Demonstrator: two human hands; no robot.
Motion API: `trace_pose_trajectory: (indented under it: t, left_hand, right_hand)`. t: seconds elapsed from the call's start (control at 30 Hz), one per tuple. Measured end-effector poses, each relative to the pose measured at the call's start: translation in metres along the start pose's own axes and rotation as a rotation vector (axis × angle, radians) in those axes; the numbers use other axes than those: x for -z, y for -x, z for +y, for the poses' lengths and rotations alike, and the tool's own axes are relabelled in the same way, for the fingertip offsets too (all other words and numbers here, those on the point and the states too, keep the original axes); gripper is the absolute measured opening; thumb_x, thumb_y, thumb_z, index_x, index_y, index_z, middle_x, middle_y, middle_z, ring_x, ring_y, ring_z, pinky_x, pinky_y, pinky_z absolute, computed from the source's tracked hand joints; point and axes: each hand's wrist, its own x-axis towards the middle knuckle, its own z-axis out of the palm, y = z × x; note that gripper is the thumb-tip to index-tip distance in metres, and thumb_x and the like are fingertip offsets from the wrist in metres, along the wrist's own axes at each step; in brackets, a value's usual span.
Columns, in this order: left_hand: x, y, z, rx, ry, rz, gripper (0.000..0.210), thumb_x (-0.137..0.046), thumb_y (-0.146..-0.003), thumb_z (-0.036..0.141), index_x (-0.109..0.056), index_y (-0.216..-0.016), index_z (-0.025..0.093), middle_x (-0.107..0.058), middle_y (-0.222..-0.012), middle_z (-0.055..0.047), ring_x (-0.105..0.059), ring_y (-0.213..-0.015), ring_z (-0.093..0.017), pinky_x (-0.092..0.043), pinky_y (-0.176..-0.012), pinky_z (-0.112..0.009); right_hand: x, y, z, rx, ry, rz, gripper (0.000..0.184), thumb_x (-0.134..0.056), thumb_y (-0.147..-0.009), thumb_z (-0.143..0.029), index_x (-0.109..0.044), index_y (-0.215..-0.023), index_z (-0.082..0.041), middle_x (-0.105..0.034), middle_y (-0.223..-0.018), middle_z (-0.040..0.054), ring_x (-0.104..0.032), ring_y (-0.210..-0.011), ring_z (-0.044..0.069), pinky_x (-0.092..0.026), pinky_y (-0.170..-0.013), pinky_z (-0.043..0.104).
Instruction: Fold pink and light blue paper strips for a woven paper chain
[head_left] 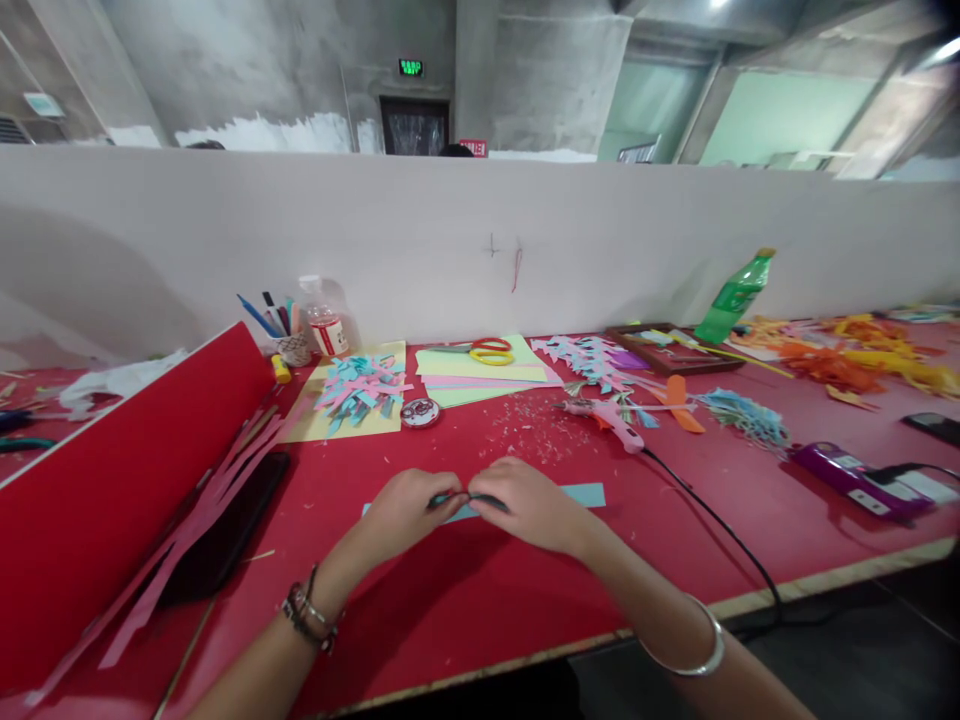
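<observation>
My left hand and my right hand meet over the middle of the red table. Both are closed, pinching a thin dark strip-like object between the fingertips; its kind is not clear, and my fingers hide part of it. A light blue paper strip lies flat beneath my hands, its ends showing on either side. Just beyond them are a round patterned tin and scattered paper scraps. A pink glue gun rests to the right of the scraps.
Scissors lie on stacked coloured paper. Cut paper pieces are piled at left, beside a pen cup and a clear bottle. A red board leans at far left. At right are a green bottle and a purple power strip.
</observation>
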Motion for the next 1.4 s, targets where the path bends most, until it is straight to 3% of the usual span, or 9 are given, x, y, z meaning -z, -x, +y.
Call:
trace_pose_trajectory:
  t: [0.17,0.4,0.57,0.67,0.73,0.9,1.1,1.23,1.4]
  left_hand:
    - [0.006,0.003,-0.007,0.012,0.127,-0.055,0.03,-0.035,-0.082,0.035,-0.054,-0.07,0.015,-0.049,-0.057,0.003,-0.04,-0.051,-0.007,-0.026,-0.048,-0.017]
    - [0.032,0.02,-0.028,0.075,0.099,-0.057,0.031,-0.036,-0.081,0.038,-0.053,-0.069,0.015,-0.051,-0.062,0.002,-0.043,-0.057,-0.008,-0.03,-0.053,-0.017]
    - [0.038,0.018,-0.023,0.084,0.05,-0.097,0.03,-0.036,-0.081,0.037,-0.053,-0.069,0.015,-0.051,-0.061,0.002,-0.043,-0.056,-0.008,-0.029,-0.052,-0.017]
    - [0.035,0.009,-0.01,0.047,0.011,-0.096,0.029,-0.037,-0.081,0.035,-0.054,-0.069,0.015,-0.05,-0.059,0.003,-0.041,-0.053,-0.008,-0.027,-0.05,-0.017]
    - [0.034,0.003,-0.001,0.037,-0.002,-0.091,0.027,-0.038,-0.081,0.033,-0.054,-0.068,0.015,-0.048,-0.056,0.004,-0.038,-0.051,-0.007,-0.025,-0.048,-0.018]
    - [0.05,0.005,-0.011,0.06,0.063,-0.033,0.03,-0.039,-0.079,0.036,-0.052,-0.063,0.015,-0.046,-0.056,0.004,-0.037,-0.052,-0.007,-0.025,-0.048,-0.018]
    - [0.063,0.015,-0.059,0.259,0.636,0.556,0.028,-0.048,-0.072,0.043,-0.054,-0.08,0.016,-0.041,-0.055,0.005,-0.033,-0.045,-0.005,-0.031,-0.048,-0.019]
    - [0.041,-0.004,-0.063,0.146,1.082,0.469,0.049,-0.053,-0.065,0.049,-0.05,-0.102,0.018,-0.048,-0.072,0.002,-0.037,-0.048,-0.004,-0.038,-0.054,-0.022]
    - [0.017,-0.027,-0.052,0.191,1.072,0.499,0.033,-0.056,-0.066,0.043,-0.057,-0.085,0.015,-0.043,-0.052,0.005,-0.037,-0.047,-0.006,-0.033,-0.048,-0.019]
  right_hand:
    - [-0.008,0.001,0.004,-0.039,0.123,0.033,0.014,-0.04,-0.074,-0.015,-0.051,-0.066,-0.017,-0.052,-0.056,-0.0006,-0.043,-0.055,0.01,-0.027,-0.06,0.022]
    - [0.007,0.051,0.042,-0.254,0.217,0.028,0.012,-0.043,-0.07,-0.015,-0.048,-0.059,-0.017,-0.051,-0.054,-0.0014,-0.041,-0.053,0.01,-0.024,-0.055,0.021]
    - [0.021,0.048,0.042,-0.344,0.324,0.243,0.016,-0.039,-0.071,-0.013,-0.049,-0.059,-0.016,-0.051,-0.054,0.0014,-0.042,-0.057,0.012,-0.026,-0.059,0.024]
    - [0.022,0.023,0.02,-0.229,0.075,0.262,0.015,-0.038,-0.076,-0.017,-0.052,-0.076,-0.016,-0.056,-0.07,0.0033,-0.047,-0.066,0.012,-0.029,-0.062,0.022]
    - [0.02,0.004,0.007,-0.099,-0.083,0.12,0.014,-0.039,-0.078,-0.021,-0.052,-0.081,-0.016,-0.057,-0.081,0.0041,-0.048,-0.072,0.012,-0.03,-0.063,0.021]
    - [0.025,-0.021,0.013,0.037,-0.299,-0.13,0.027,-0.035,-0.083,-0.028,-0.052,-0.066,-0.014,-0.049,-0.06,-0.0013,-0.041,-0.056,0.008,-0.027,-0.054,0.02]
    - [0.026,-0.029,0.045,-0.182,-0.695,0.025,0.029,-0.039,-0.078,-0.039,-0.045,-0.063,-0.015,-0.041,-0.057,-0.0039,-0.037,-0.052,0.007,-0.028,-0.049,0.019]
    - [-0.007,-0.035,0.036,-0.369,-1.109,0.037,0.03,-0.038,-0.077,-0.046,-0.043,-0.068,-0.017,-0.045,-0.051,-0.0051,-0.038,-0.044,0.006,-0.028,-0.043,0.018]
    - [-0.036,-0.032,0.021,-0.419,-1.374,-0.153,0.032,-0.041,-0.076,-0.047,-0.044,-0.067,-0.016,-0.049,-0.046,-0.0043,-0.042,-0.038,0.006,-0.031,-0.041,0.018]
